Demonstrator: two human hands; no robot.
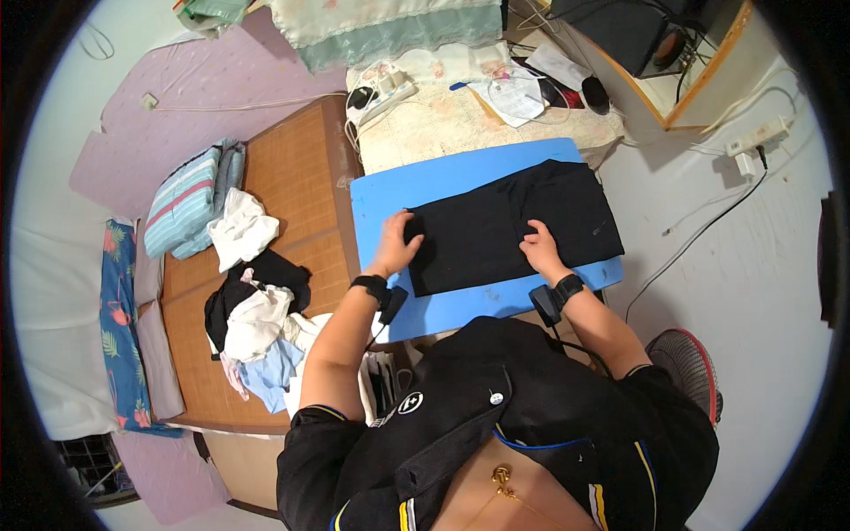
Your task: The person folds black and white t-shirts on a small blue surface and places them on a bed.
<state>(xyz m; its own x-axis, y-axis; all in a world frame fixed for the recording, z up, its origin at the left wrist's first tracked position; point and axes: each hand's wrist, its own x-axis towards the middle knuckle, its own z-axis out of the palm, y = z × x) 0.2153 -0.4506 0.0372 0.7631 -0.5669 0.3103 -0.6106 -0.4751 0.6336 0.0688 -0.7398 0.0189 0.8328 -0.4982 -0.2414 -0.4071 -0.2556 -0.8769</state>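
A folded black garment point(474, 239), long and roughly rectangular, lies across a blue tabletop point(381, 190). Creases bunch its right half near the far edge, and a small mark shows near its right end. At the garment's left end is my left hand point(396, 244), fingers apart, with the fingertips at the edge of the cloth. My right hand point(541, 251) rests over the middle of the garment near its front edge, its fingers spread and gripping nothing. Both wrists wear black straps with a small dark device.
Left of the table, a brown mat-covered bed point(292, 168) holds a heap of loose clothes point(257, 327) and a folded striped quilt point(186, 199). A power strip point(385, 97) and papers point(513, 99) lie beyond the table. A fan point(686, 372) stands at right, near a cable point(677, 248).
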